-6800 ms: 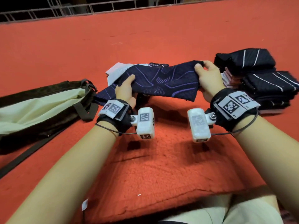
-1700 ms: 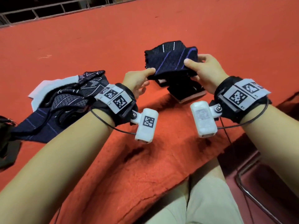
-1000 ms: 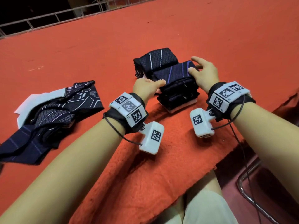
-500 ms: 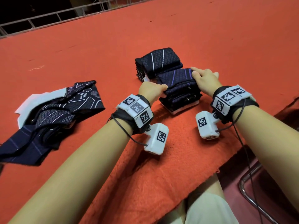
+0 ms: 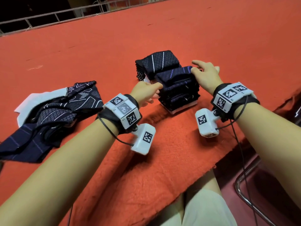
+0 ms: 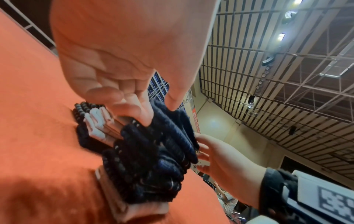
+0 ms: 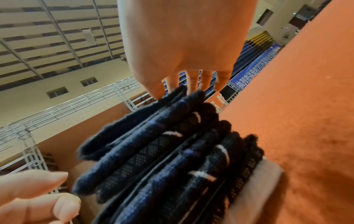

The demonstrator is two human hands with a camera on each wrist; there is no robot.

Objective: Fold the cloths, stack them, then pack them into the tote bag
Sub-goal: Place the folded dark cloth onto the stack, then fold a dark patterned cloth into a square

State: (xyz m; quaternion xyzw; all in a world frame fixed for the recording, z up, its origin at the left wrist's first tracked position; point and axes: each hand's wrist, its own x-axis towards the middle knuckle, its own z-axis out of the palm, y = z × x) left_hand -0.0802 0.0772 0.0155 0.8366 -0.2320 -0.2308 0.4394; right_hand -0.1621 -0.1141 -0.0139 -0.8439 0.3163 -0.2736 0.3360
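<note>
squaring the folded-cloth stack (image 5: 179, 92): left hand (image 5: 145, 93) fingers straight against its side, right hand (image 5: 205, 75) spread on top. next, likely the unfolded cloths (image 5: 53, 115).

The white wrist bands (image 5: 123, 108) carry black-and-white square code markers with tiny printed labels beside them, too small to read. The white camera housings (image 5: 143, 139) below the wrists bear the same kind of code marker and no legible words. In the right wrist view a blue banner (image 7: 254, 60) in the background shows white characters and digits, too blurred and slanted to make out.
</note>
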